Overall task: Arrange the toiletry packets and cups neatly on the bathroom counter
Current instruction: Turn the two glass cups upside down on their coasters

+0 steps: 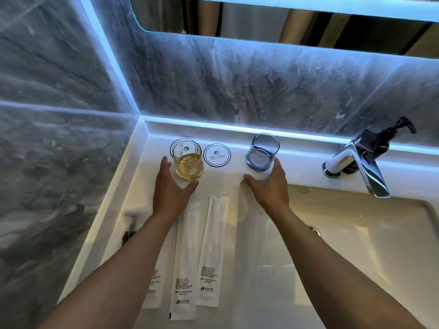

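Observation:
An amber glass cup (188,162) stands on the white counter (228,179), partly over a round printed coaster (177,144). A second round coaster (217,154) lies bare beside it. Further right stands a blue glass cup (261,153). My left hand (169,191) is spread just in front of the amber cup, fingers apart, thumb near its base. At the foot of the blue cup my right hand (268,186) is cupped, touching or nearly touching it. Three long white toiletry packets (213,248) lie side by side near the front, one partly under my left arm.
A chrome faucet (358,162) stands at the right with a dark pump bottle (392,134) behind it. The sink basin (356,245) fills the right front. A raised ledge runs along the marble back wall, and a marble wall closes the left side.

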